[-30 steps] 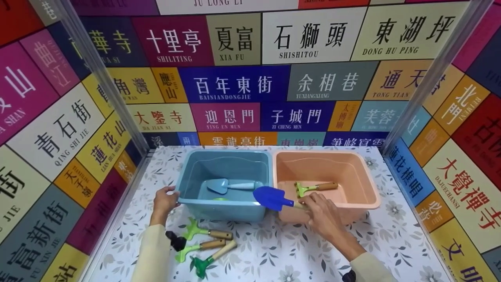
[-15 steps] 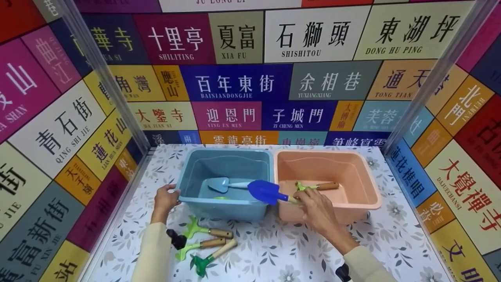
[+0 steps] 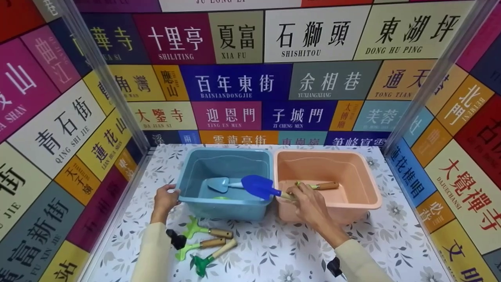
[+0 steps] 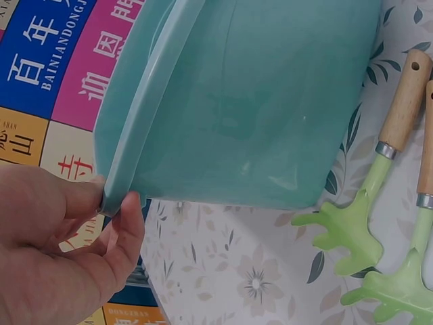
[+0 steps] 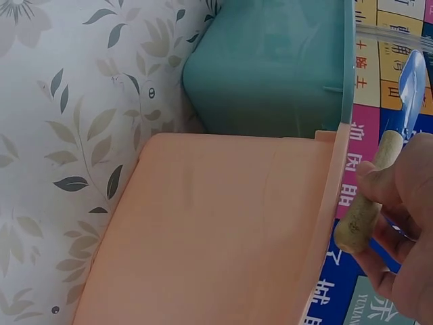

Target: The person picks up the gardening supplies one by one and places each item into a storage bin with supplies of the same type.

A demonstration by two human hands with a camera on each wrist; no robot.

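Note:
My right hand grips the pale wooden handle of a blue hand trowel. The trowel's blade points left, over the right side of the blue bin, and the hand is above the near side of the peach bin. My left hand pinches the blue bin's rim at its near left corner, with the thumb on one side and fingers on the other. Inside the blue bin lie a light blue trowel and a partly hidden green piece. A green hand rake lies in the peach bin, its head partly behind my right hand.
In front of the blue bin, two light green hand rakes with wooden handles and a dark green tool lie on the flowered tabletop. Panels with printed signs enclose the back and sides. The bins stand side by side.
My right hand has moved left with the blue trowel, bringing its blade from the gap between the bins over the blue bin. The left hand stays on the rim.

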